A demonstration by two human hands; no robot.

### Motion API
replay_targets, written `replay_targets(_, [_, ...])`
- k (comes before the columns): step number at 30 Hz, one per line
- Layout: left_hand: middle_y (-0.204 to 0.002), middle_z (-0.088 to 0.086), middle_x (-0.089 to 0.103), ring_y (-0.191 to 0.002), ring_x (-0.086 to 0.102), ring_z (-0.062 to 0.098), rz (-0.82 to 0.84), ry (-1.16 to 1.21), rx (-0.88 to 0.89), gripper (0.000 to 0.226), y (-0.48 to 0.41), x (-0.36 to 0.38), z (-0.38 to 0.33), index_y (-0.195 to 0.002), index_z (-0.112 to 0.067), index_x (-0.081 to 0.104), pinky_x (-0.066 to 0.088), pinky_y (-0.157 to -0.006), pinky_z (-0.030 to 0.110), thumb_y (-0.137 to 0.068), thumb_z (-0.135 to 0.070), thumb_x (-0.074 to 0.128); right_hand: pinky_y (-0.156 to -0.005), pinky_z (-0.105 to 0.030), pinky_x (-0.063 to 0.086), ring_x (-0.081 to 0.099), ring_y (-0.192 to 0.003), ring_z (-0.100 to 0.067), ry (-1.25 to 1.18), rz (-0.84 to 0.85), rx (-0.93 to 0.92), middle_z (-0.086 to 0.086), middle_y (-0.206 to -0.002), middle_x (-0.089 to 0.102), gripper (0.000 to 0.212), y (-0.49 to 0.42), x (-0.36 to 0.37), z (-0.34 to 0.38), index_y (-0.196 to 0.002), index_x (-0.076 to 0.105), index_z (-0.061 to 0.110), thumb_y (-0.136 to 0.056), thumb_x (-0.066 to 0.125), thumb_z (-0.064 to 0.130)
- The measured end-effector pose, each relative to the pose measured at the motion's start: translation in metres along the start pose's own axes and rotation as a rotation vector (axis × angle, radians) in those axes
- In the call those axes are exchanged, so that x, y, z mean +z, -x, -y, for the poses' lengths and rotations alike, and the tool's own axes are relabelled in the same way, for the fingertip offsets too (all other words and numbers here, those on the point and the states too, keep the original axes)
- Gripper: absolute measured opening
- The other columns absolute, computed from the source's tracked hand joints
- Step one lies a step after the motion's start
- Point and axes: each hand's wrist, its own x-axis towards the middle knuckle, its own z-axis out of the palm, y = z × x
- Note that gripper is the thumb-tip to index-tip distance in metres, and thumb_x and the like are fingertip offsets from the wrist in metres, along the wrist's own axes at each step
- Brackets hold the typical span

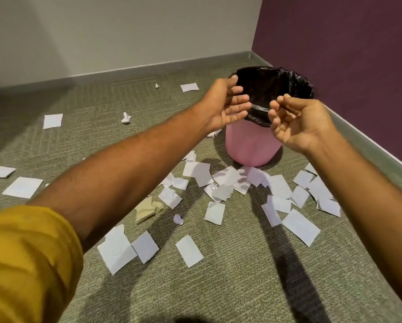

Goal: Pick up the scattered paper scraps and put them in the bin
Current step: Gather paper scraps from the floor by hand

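Observation:
A pink bin [251, 148] lined with a black bag [274, 87] stands on the carpet near the corner. My left hand [225, 106] and my right hand [295, 122] hover at the bin's near rim, palms facing each other, fingers relaxed, holding nothing. Several white paper scraps [221, 180] lie in front of the bin. More white scraps [118, 250] lie nearer to me, and a crumpled tan piece [146, 209] sits among them.
Green carpet [230, 287] covers the floor. A grey wall [102, 31] runs behind and a purple wall [346, 54] stands on the right. Scattered scraps [22, 187] lie at the left, and others [190, 86] lie near the back wall.

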Motion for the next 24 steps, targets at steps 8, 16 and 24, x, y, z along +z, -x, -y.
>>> replay_targets(8, [-0.093,0.004,0.073,-0.074,0.071,0.017,-0.161,-0.396,-0.147,0.014,0.038,-0.119,0.053,-0.114,-0.016,0.065,0.054,-0.061,0.029,-0.108,-0.022,0.054,-0.060,-0.021,0.051,0.065,-0.065,-0.009,0.169,0.045,0.168,0.003,-0.084,0.072,0.009,0.014,-0.004,-0.096,-0.106,0.069,0.021,-0.100,0.065,0.015])
replay_targets(16, [-0.100,0.016,0.075,-0.080,0.073,0.023,-0.272,-0.833,-0.126,0.004,0.094,-0.237,0.103,-0.102,-0.013,0.067,0.055,-0.067,0.032,-0.103,-0.016,0.066,-0.059,-0.028,0.057,0.071,-0.074,-0.017,0.480,0.126,0.311,-0.008,-0.095,0.077,0.019,0.034,-0.019,-0.207,-0.116,0.072,0.008,-0.097,0.072,0.003])
replay_targets(24, [-0.098,0.003,0.069,-0.090,0.065,0.021,-0.282,-1.315,-0.028,0.018,0.144,-0.308,0.133,-0.100,-0.019,0.064,0.050,-0.069,0.029,-0.091,-0.008,0.074,-0.066,-0.020,0.057,0.069,-0.093,-0.016,1.128,0.437,0.165,-0.005,-0.113,0.071,0.046,0.054,-0.029,-0.269,-0.113,0.071,0.020,-0.075,0.097,0.013])
